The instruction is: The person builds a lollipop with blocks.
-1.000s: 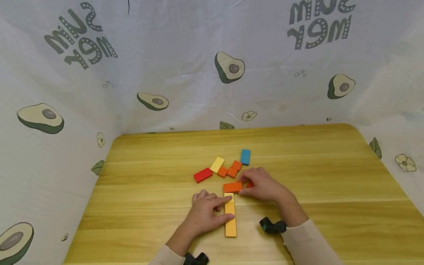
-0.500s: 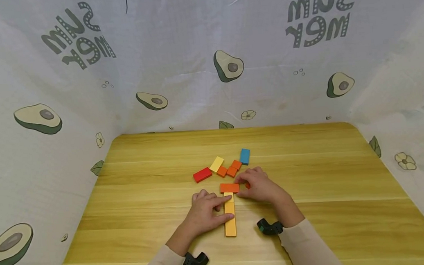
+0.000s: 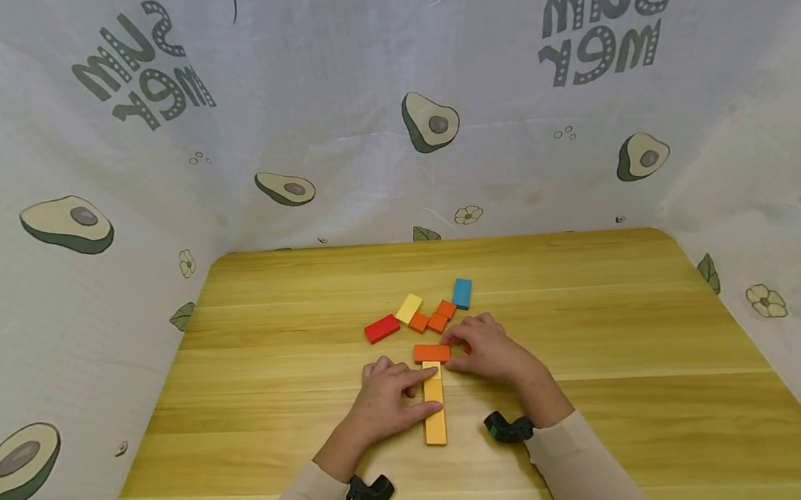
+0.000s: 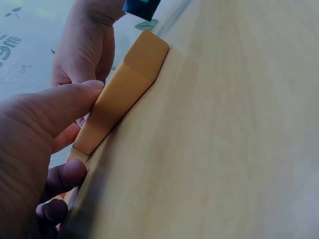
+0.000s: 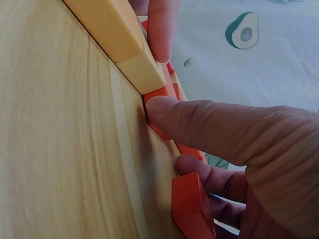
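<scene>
An orange rectangular block lies crosswise at the far end of a row of lighter blocks, its side meeting a small pale-yellow block. Two fingertips of my left hand press on the row: the index on the pale block, the thumb on the longer yellow-orange block. My right hand holds the orange block's right end between thumb and index finger; the thumb lies against its near side. Beneath the right palm sits another orange-red block, mostly hidden in the head view.
Beyond the row lie a red block, a yellow block, several small orange blocks and a blue block. The wooden table is enclosed by avocado-print cloth.
The orange block has slid slightly left along with my right hand, so it now sits across the row's end rather than sticking out to the right. My left hand has stayed put.
</scene>
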`<action>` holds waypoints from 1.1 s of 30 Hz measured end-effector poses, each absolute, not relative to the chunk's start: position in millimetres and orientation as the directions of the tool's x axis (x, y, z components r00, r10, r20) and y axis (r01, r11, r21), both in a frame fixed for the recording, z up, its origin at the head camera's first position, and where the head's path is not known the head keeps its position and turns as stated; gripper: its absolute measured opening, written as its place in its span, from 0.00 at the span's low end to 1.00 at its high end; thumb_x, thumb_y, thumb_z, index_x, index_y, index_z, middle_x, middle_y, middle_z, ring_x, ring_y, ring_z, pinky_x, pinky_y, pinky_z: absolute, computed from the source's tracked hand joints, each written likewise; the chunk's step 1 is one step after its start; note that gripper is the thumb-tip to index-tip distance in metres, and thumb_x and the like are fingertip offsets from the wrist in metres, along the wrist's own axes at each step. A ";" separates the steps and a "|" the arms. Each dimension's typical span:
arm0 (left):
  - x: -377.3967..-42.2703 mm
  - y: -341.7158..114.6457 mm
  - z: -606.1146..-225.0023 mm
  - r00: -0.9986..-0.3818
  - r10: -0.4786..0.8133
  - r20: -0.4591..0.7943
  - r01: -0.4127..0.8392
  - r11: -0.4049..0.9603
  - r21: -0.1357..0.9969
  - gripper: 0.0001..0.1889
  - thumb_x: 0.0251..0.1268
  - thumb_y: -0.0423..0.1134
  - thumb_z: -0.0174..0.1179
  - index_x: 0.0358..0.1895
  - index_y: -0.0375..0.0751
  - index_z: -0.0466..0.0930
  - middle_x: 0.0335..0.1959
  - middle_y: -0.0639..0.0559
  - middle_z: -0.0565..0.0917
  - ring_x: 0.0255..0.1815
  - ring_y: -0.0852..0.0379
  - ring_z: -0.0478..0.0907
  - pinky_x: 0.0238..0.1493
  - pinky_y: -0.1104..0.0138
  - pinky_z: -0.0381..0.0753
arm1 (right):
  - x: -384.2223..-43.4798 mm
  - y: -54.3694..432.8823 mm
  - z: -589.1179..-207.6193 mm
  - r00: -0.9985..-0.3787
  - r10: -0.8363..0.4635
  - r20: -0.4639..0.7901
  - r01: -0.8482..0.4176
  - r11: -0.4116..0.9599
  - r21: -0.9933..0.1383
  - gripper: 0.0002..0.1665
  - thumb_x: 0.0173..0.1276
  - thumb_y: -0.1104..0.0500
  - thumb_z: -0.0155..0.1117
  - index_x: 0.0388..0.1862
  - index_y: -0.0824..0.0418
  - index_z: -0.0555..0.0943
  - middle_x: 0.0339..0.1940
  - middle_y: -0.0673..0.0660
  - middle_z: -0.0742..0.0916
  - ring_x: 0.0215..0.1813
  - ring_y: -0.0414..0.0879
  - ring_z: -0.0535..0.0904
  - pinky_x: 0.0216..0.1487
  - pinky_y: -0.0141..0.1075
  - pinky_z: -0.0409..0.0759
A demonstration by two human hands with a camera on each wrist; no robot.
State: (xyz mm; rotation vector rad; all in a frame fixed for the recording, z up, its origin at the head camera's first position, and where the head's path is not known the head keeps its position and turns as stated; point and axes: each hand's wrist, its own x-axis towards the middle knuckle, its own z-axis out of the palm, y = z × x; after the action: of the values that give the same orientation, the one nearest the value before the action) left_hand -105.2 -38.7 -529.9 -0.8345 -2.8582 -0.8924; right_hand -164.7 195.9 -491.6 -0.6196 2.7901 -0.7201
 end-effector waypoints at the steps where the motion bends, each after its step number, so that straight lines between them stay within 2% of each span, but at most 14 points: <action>1: -105.2 -38.8 -529.9 -0.855 0.483 0.186 0.503 0.690 0.520 0.29 0.59 0.63 0.69 0.64 0.63 0.83 0.24 0.66 0.72 0.33 0.64 0.58 0.45 0.63 0.54 | -164.8 195.9 -491.6 -0.893 -0.443 -0.079 -0.349 0.793 -0.500 0.15 0.62 0.50 0.77 0.46 0.49 0.85 0.43 0.50 0.84 0.54 0.53 0.69 0.52 0.48 0.65; 9: -105.4 -38.9 -529.5 -0.858 0.479 0.182 0.498 0.693 0.521 0.28 0.59 0.63 0.70 0.63 0.63 0.83 0.25 0.66 0.72 0.34 0.65 0.58 0.45 0.63 0.54 | -165.6 195.2 -491.7 -0.889 -0.453 -0.067 -0.363 0.787 -0.499 0.15 0.62 0.49 0.77 0.45 0.49 0.85 0.43 0.50 0.84 0.54 0.54 0.70 0.52 0.50 0.66; 16: -105.8 -38.6 -528.6 -0.860 0.481 0.170 0.493 0.698 0.520 0.28 0.60 0.63 0.69 0.64 0.64 0.83 0.25 0.67 0.72 0.34 0.64 0.58 0.45 0.63 0.54 | -166.1 195.1 -492.3 -0.886 -0.459 -0.070 -0.371 0.790 -0.487 0.15 0.63 0.49 0.77 0.47 0.49 0.85 0.45 0.51 0.84 0.56 0.55 0.71 0.57 0.56 0.68; 19: -105.9 -38.5 -528.4 -0.863 0.477 0.163 0.486 0.699 0.524 0.28 0.59 0.63 0.69 0.63 0.64 0.83 0.24 0.67 0.71 0.34 0.64 0.58 0.45 0.63 0.54 | -166.2 195.3 -490.8 -0.884 -0.460 -0.081 -0.368 0.793 -0.486 0.16 0.62 0.50 0.77 0.47 0.49 0.85 0.45 0.51 0.84 0.55 0.55 0.71 0.55 0.55 0.68; 26: -106.3 -38.2 -528.3 -0.867 0.474 0.153 0.476 0.701 0.531 0.28 0.59 0.64 0.69 0.64 0.64 0.83 0.24 0.67 0.71 0.34 0.64 0.59 0.45 0.63 0.54 | -169.2 205.8 -487.1 -0.881 -0.454 -0.131 -0.314 0.769 -0.557 0.20 0.62 0.52 0.76 0.53 0.50 0.84 0.48 0.51 0.85 0.54 0.51 0.72 0.54 0.46 0.73; 33: -107.8 -38.0 -525.2 -0.871 0.477 0.117 0.459 0.707 0.538 0.34 0.59 0.65 0.68 0.69 0.62 0.78 0.25 0.67 0.71 0.33 0.64 0.59 0.46 0.63 0.55 | -173.3 228.8 -482.1 -0.899 -0.412 -0.148 -0.245 0.754 -0.609 0.21 0.67 0.55 0.69 0.59 0.55 0.83 0.55 0.58 0.83 0.57 0.55 0.74 0.59 0.51 0.75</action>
State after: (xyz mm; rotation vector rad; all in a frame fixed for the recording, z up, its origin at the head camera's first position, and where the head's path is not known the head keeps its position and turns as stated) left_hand -107.8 -38.0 -525.2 -0.8036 -2.9305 -0.9101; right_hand -173.3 228.8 -482.1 -0.5132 2.6796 -0.8745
